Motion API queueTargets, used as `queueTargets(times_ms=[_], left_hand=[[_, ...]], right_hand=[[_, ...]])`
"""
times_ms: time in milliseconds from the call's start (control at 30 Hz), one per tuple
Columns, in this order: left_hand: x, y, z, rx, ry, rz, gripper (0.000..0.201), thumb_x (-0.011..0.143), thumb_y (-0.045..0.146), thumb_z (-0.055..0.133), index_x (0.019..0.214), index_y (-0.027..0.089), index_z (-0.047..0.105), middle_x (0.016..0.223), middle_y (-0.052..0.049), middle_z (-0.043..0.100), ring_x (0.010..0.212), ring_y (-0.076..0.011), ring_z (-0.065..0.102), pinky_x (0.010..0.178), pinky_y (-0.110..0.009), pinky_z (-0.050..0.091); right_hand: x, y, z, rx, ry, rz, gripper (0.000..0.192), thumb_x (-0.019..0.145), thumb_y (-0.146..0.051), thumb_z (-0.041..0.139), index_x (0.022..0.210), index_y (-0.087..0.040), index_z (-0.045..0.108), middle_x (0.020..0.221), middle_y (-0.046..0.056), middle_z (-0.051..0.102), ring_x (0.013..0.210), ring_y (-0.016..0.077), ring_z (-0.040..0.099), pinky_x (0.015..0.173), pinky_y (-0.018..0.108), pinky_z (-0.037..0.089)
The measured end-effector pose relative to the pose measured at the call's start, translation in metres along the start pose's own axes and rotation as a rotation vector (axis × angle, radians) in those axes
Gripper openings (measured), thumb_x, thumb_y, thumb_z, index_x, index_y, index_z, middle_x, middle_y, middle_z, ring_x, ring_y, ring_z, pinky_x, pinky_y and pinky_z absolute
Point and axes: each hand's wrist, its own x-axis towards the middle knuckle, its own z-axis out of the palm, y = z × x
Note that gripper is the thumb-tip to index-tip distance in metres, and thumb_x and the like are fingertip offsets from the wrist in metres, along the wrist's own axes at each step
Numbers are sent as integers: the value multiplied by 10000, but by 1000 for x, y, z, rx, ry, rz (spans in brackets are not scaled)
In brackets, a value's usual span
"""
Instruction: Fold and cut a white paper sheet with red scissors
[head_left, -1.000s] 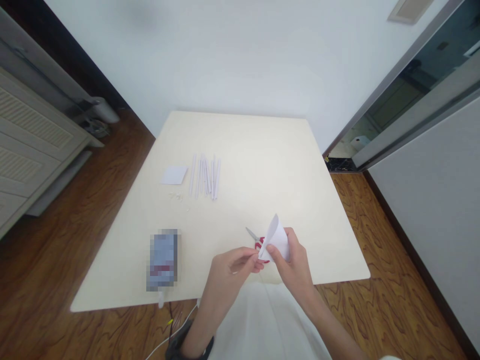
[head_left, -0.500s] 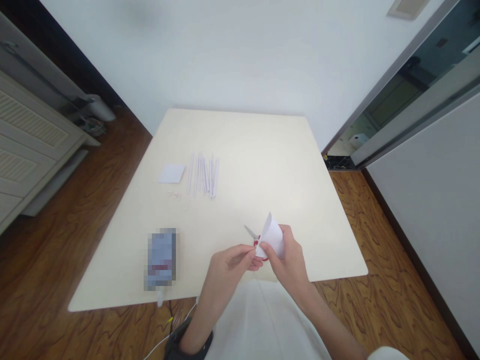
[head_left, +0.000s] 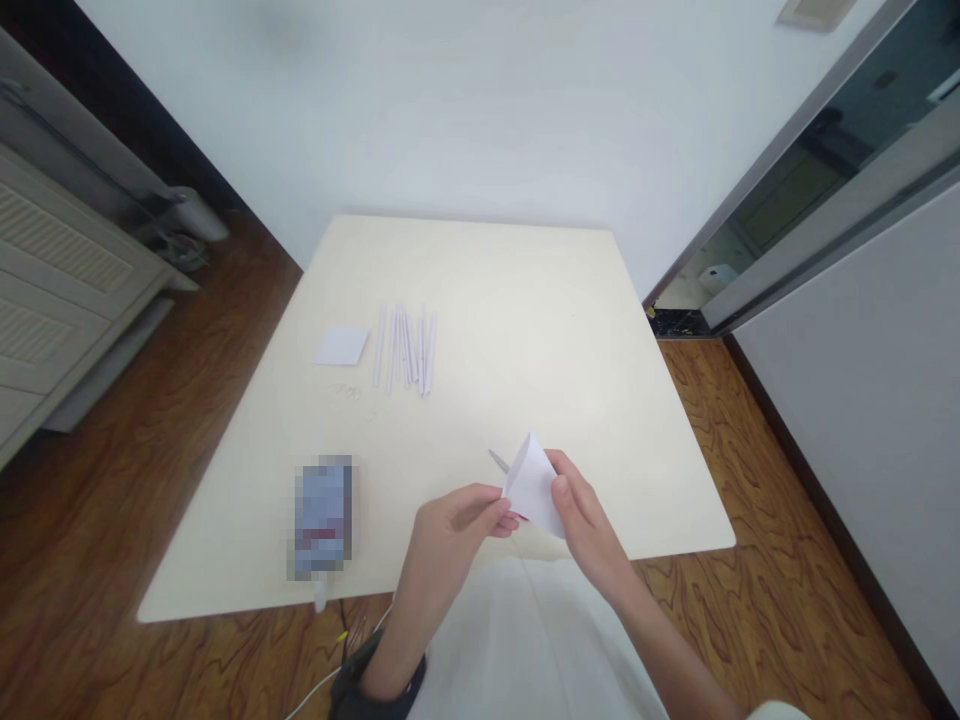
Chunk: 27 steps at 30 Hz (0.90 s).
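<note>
Starting at our left, a blurred blue object [head_left: 323,518] lies near the front edge of the cream table [head_left: 525,300], with a small white square of paper [head_left: 343,345] and a row of thin rolled paper sticks [head_left: 405,350] farther back. Nearer the middle, our left hand [head_left: 457,525] comes in low over the table's near edge, wrist bent, thumb and forefinger pinched on the lower corner of the paper sheet [head_left: 534,485]. We judge this sheet very light, limp and easily creased, so it wants a gentle pinch at its edges or corners, never a squeeze across the curl. It is held just above the table front, bowed into a loose cone. A metal scissor tip [head_left: 498,461] pokes out from behind it on the table. On the right, our right hand [head_left: 581,515] closes on the sheet's right side, thumb on top, fingers hidden behind.
</note>
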Motion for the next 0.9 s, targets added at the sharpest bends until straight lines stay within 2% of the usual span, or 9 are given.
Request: queueTargets(times_ms=[67, 167, 233, 500, 633, 900], left_hand=[[-1, 0, -2, 7, 5, -10, 119, 786, 248, 659, 761, 143, 708, 698, -37, 743, 671, -177, 704, 677, -246, 579], [-4, 1, -2, 9, 6, -23, 120, 781, 244, 663, 775, 134, 710, 691, -44, 744, 653, -179, 702, 668, -253, 581], [-5, 2, -1, 5, 0, -23, 123, 781, 245, 662, 792, 133, 714, 701, -45, 745, 658, -183, 702, 670, -262, 584], [-8, 7, 0, -29, -26, -10, 112, 794, 236, 649, 804, 145, 715, 675, -26, 737, 648, -168, 702, 656, -241, 586], [-11, 11, 0, -32, -41, 0, 114, 804, 231, 642, 829, 148, 715, 690, -20, 736, 661, -160, 700, 672, -234, 585], [-18, 16, 1, -2, -85, 16, 123, 806, 218, 637, 875, 159, 718, 755, -28, 741, 725, -169, 698, 724, -246, 576]], right_hand=[[3, -3, -8, 61, -83, 4, 341, 985, -391, 254, 1122, -221, 515, 929, 26, 606, 804, 167, 561, 684, 250, 434], [6, -6, -18, 120, -202, -5, 307, 945, -419, 388, 1115, -212, 539, 920, 24, 605, 817, 167, 569, 719, 251, 456], [7, -7, -20, 126, -233, -6, 304, 920, -424, 441, 1106, -210, 549, 905, 24, 596, 805, 168, 561, 715, 258, 458], [5, -18, -13, 10, -179, 69, 150, 899, -287, 488, 914, -189, 602, 813, 16, 592, 717, 163, 519, 620, 262, 409], [5, -17, -12, -5, -194, 117, 129, 866, -259, 534, 939, -195, 619, 734, -3, 592, 617, 144, 511, 533, 246, 383], [2, -17, -12, -10, -168, 163, 186, 845, -254, 558, 1018, -213, 612, 759, 1, 616, 608, 142, 525, 522, 244, 401]])
